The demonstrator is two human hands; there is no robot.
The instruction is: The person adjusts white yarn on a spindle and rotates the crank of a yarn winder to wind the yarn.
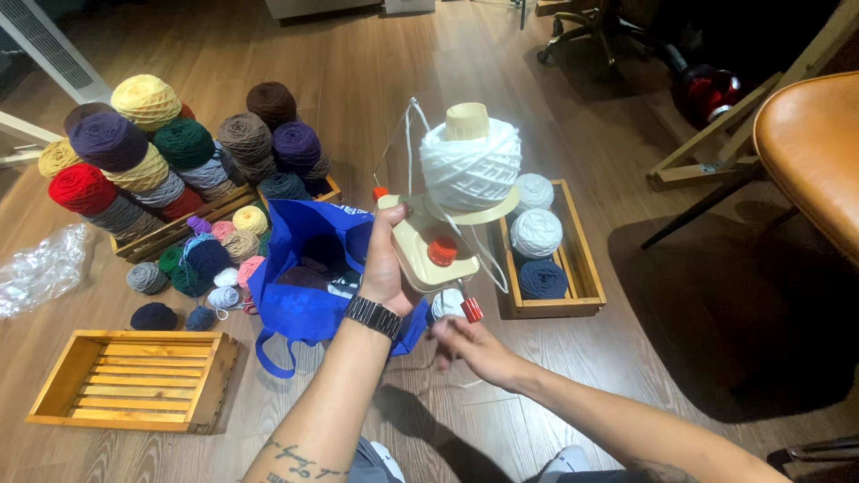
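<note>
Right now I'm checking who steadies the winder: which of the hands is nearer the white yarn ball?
Left. The left hand grips the cream winder base just below the white yarn ball; the right hand is lower, at the red-knobbed crank.

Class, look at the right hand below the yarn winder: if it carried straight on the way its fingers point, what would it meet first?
The right hand points up and left, its fingers at the red crank knob of the winder. Going on, it would probably meet the blue bag next to the left hand; depth is unclear.

Wooden plank floor; tan leather chair at right, dim room.
</note>
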